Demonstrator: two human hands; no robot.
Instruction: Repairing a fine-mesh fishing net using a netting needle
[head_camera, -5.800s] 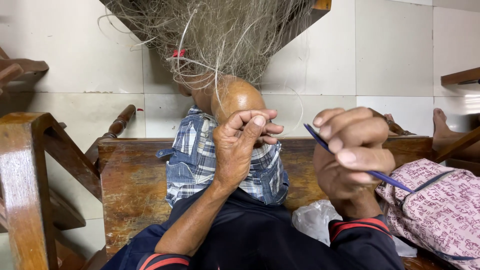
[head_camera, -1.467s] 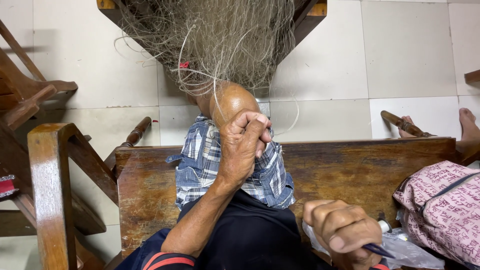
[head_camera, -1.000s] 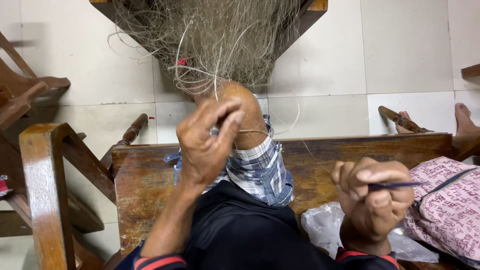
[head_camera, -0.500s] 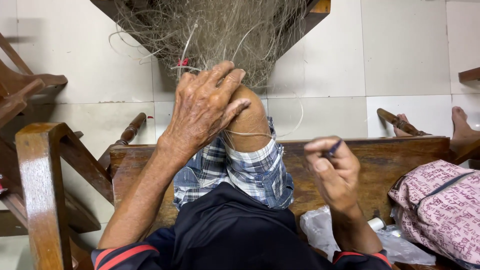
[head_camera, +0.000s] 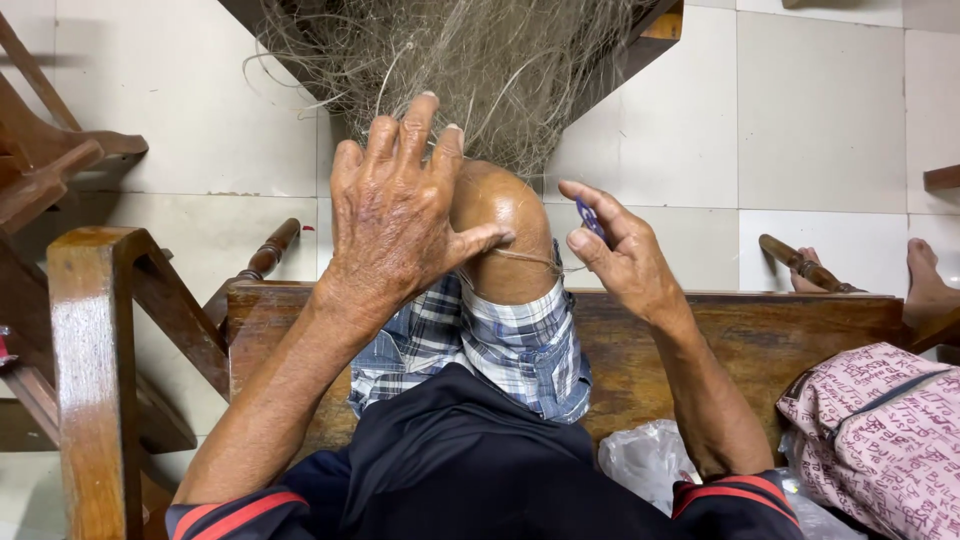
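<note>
Dark fabric with red-banded cuffs (head_camera: 235, 505) is seen nearest, with a clear plastic bag (head_camera: 650, 462) and a pink patterned bag (head_camera: 880, 430) lying at the near right on the wooden bench (head_camera: 760, 340). Past these, a knee (head_camera: 500, 215) above checked shorts (head_camera: 500, 350) is raised; the left hand (head_camera: 395, 215) is spread wide, its fingertips laid into the fishing net (head_camera: 480, 60), while a small blue netting needle (head_camera: 590, 218) is pinched by the right hand (head_camera: 625, 260) just right of the knee. Farthest, the net is draped down onto the knee over white floor tiles (head_camera: 820, 110).
</note>
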